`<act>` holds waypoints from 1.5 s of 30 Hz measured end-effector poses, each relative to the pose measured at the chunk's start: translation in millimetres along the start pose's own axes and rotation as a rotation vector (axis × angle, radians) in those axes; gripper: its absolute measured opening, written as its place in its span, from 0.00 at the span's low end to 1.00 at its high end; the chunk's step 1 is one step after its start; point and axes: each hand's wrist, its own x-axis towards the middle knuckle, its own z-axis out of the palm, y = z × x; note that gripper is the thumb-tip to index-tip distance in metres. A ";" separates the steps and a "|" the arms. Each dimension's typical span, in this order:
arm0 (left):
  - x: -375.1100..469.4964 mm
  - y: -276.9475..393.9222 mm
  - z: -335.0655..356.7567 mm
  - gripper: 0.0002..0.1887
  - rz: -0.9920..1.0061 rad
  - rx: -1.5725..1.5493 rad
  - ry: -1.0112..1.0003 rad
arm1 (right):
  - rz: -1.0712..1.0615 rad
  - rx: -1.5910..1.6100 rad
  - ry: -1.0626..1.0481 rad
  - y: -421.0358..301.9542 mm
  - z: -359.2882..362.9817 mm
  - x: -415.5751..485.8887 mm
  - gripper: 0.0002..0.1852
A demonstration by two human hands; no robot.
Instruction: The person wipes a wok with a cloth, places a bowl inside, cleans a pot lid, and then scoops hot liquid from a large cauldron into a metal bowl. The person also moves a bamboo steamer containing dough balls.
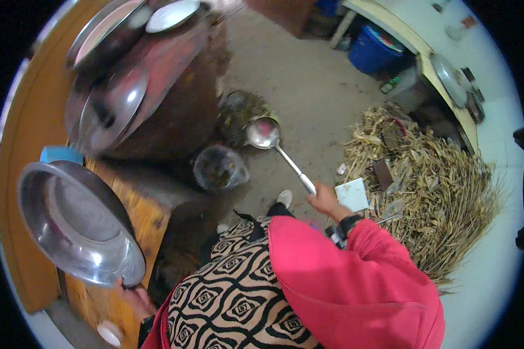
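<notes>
My right hand (325, 200) is closed around the handle of a metal ladle (264, 133), held out over the floor with its bowl pointing away from me. At the lower left, my left hand (135, 299) grips the rim of a large metal basin (85, 218). The basin is tilted, so its inside shows, and it looks empty. It is over a wooden bench or table (144, 218); whether it rests there I cannot tell. Beyond it, a round lid with a dark knob (113, 109) lies on a reddish round-edged surface (170, 65).
A pail with scraps (220, 168) stands on the floor near my feet. Dry stalks (436, 200) are heaped at the right, beside a white square piece (352, 195). Further back are a blue bucket (375, 50) and a pale-edged table (447, 104). A white bowl (172, 16) sits at the top left.
</notes>
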 end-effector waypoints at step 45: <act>-329.0 -519.0 1322.8 0.10 -0.652 0.554 -1.240 | 0.655 0.453 1.030 459.5 -560.3 259.5 0.12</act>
